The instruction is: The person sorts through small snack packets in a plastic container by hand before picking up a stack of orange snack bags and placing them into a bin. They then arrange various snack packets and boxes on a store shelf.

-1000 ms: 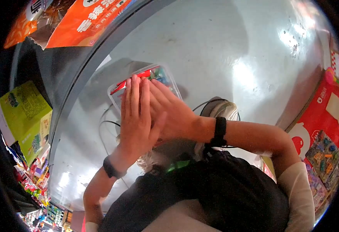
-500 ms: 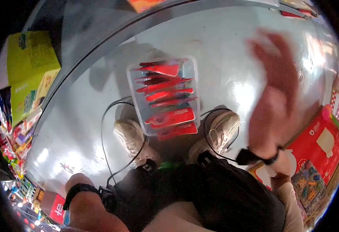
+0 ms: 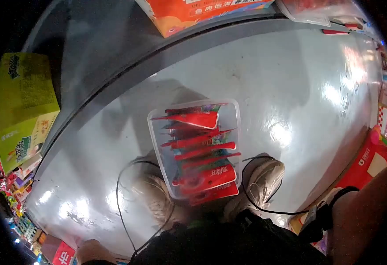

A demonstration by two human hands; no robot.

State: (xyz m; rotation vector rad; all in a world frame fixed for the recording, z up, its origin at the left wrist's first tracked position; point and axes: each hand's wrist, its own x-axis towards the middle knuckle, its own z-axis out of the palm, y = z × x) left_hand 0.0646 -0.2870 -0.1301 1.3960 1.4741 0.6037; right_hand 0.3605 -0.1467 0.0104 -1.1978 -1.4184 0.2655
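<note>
Tub [image 3: 169, 165] of red packets [image 3: 206, 177] stands on the floor [image 3: 268, 79] between the shoes [image 3: 264, 177]. Left hand [image 3: 93, 251] and right hand [image 3: 366, 214] are well apart from it; grip cannot be told. Looped cable [image 3: 286, 213] could trip a step; protruding packets could spill if tilted.

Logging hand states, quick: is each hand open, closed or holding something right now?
Left hand: can't tell; only part shows at bottom left, fingers unseen.
Right hand: can't tell; cut off at the right edge, fingers unseen.
</note>
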